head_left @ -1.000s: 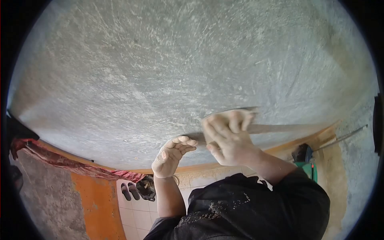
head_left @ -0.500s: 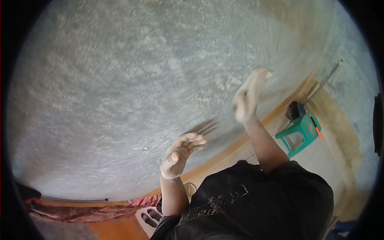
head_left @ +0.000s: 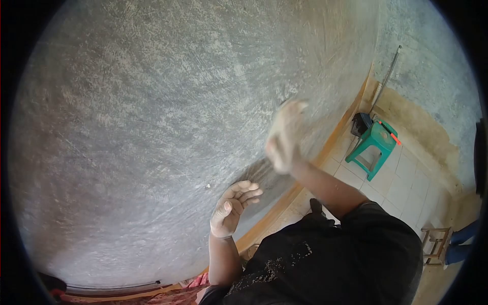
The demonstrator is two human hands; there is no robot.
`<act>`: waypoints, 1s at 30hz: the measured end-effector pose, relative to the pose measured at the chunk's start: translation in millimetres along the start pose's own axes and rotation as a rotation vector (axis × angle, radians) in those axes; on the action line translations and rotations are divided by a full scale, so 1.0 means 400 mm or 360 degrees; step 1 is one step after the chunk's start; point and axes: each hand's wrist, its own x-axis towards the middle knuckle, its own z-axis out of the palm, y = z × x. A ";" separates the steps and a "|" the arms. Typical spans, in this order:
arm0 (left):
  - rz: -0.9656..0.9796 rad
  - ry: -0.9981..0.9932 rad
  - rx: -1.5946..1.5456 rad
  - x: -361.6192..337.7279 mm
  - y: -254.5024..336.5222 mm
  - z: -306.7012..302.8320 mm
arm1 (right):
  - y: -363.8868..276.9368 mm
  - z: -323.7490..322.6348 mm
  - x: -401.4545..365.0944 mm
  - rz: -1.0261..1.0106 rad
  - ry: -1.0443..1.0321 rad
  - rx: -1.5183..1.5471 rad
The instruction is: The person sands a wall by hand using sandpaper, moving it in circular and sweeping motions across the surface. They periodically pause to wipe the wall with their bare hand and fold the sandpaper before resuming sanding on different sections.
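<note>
My left hand point(head_left: 235, 209) is raised close to the grey, scuffed wall point(head_left: 152, 127), palm inward, its fingers slightly bent and apart with nothing between them. Farther up and to the right, my right hand point(head_left: 284, 138) overlaps the same wall and is smeared by motion. I cannot tell whether its fingers hold anything. Both hands look pale up to a sharp line at the wrist, like a thin glove or a coating. Dark shadows fall on the wall beside them.
A green plastic stool point(head_left: 382, 137) with an orange-red handled item point(head_left: 396, 139) on it stands on white floor tiles at the right. Behind are a black dustpan-like object point(head_left: 361, 124) and a long pole point(head_left: 386, 76). A wooden stool point(head_left: 435, 246) stands near a person's blue-clad legs point(head_left: 462, 235). Red cloth point(head_left: 195, 284) lies lower left.
My right hand has swung left and slightly down across the wall. The left hand keeps nearly the same pose. My view has turned, bringing the wooden stool and blue-clad legs into sight.
</note>
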 end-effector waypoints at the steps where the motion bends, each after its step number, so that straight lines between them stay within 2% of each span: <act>1: -0.0013 -0.0006 0.0000 -0.002 0.003 -0.003 | 0.013 -0.018 -0.035 -0.0334 -0.0294 -0.0037; 2: -0.0032 -0.0007 -0.0004 -0.010 0.001 -0.002 | 0.033 -0.068 -0.057 -0.0492 -0.0661 -0.0129; 4: -0.0040 0.0038 -0.0008 -0.020 -0.004 0.002 | 0.023 -0.100 -0.081 -0.0012 -0.0783 0.0035; 6: -0.0031 0.0055 -0.0004 -0.028 0.000 0.001 | -0.016 -0.075 -0.064 0.1217 -0.0201 0.0532; 9: -0.0045 0.0040 -0.0043 -0.038 -0.012 -0.018 | 0.035 -0.052 -0.128 0.0889 -0.0161 0.0108; 10: -0.0044 0.0027 -0.0038 -0.032 -0.010 -0.016 | -0.044 -0.048 -0.106 0.0398 -0.0305 0.0036; 12: -0.0057 0.0014 -0.0036 -0.029 -0.009 -0.008 | -0.066 -0.073 -0.116 -0.0140 -0.0637 -0.0123; 13: -0.0060 0.0036 -0.0031 -0.031 -0.011 -0.005 | -0.019 -0.106 -0.156 -0.0193 -0.0826 -0.0204; 15: -0.0054 0.0077 -0.0008 -0.029 -0.012 -0.005 | 0.033 -0.112 -0.210 0.0290 -0.0633 -0.0057; 16: -0.0055 0.0085 -0.0004 -0.031 -0.009 -0.005 | 0.036 -0.089 -0.215 0.0812 -0.0233 0.0179; 18: -0.0051 0.0105 0.0009 -0.041 -0.004 -0.006 | 0.041 -0.054 -0.223 0.1355 0.0135 0.0414; 19: -0.0053 0.0106 0.0011 -0.046 -0.004 -0.010 | 0.023 -0.043 -0.206 0.1389 0.0091 0.0399; 21: -0.0060 0.0091 0.0008 -0.037 -0.013 -0.010 | 0.007 -0.046 -0.155 0.0938 -0.0154 0.0106; 23: -0.0099 0.0183 0.0029 -0.026 -0.021 0.013 | -0.013 -0.088 -0.132 0.0008 -0.0568 -0.0448; 24: -0.0119 0.0225 0.0026 -0.020 -0.029 0.022 | 0.066 -0.081 -0.164 -0.0026 -0.0386 -0.0256; 27: -0.0144 0.0244 0.0016 -0.019 -0.046 0.026 | 0.166 -0.097 -0.177 0.1193 0.0058 -0.0111; 29: -0.0159 0.0262 -0.0002 -0.021 -0.062 0.026 | 0.166 -0.075 -0.159 0.1590 0.0355 0.0384; 30: -0.0167 0.0279 -0.0006 -0.012 -0.068 0.023 | 0.158 -0.077 -0.150 0.1546 0.0155 0.0313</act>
